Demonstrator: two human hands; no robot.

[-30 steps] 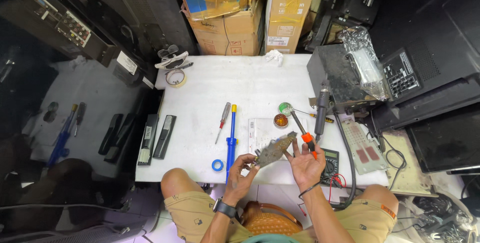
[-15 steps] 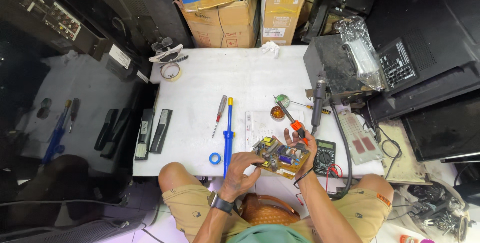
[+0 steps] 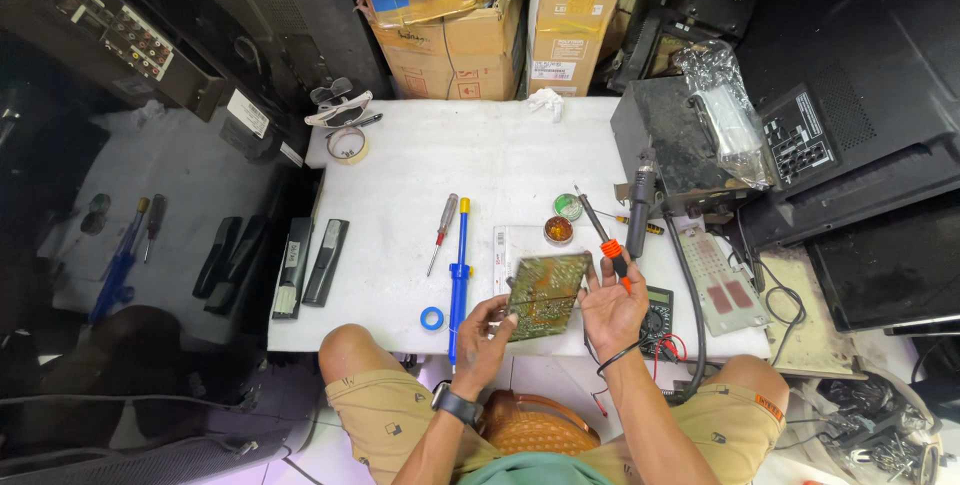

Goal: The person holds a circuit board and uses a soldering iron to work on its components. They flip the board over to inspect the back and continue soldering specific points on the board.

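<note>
A greenish-olive circuit board point(image 3: 545, 295), speckled with fine pale tracks, is seen against the white tabletop point(image 3: 500, 160). A blue pump tool point(image 3: 459, 270) with a yellow tip, a red-handled screwdriver point(image 3: 441, 232), a blue tape ring point(image 3: 432, 318) and an orange-collared black soldering iron point(image 3: 600, 235) are shown. Khaki patterned shorts point(image 3: 390, 423) are worn.

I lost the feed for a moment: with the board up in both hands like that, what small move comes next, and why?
Probably lay the circuit board flat on the white table. The left hand and right hand both hold it by its edges above the table, so neither is free for the soldering iron lying beside it.
</note>
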